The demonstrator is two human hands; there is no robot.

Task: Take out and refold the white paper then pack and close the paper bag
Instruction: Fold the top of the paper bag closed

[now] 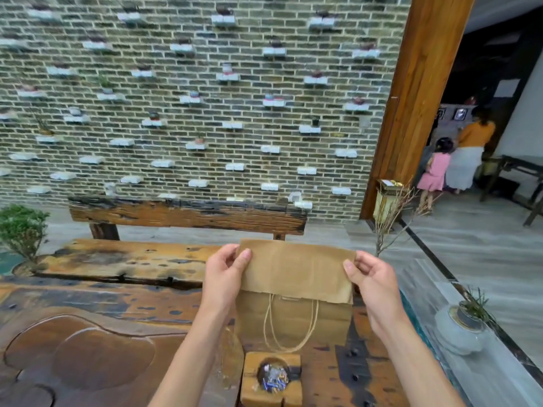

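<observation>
paper bag (293, 292) folded shut — contents hidden

I am wearing nothing on my left hand (224, 276) or right hand (373, 284); both forearms are showing bare, sleeveless, without rings or watch.

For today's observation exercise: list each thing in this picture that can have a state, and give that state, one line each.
paper bag: upright, top folded over toward the camera.
twine handles: hanging loose down the front.
left hand: pinching the fold's left edge.
right hand: pinching the fold's right edge.
white paper: not visible.
wooden block: hollow holds small items.
</observation>
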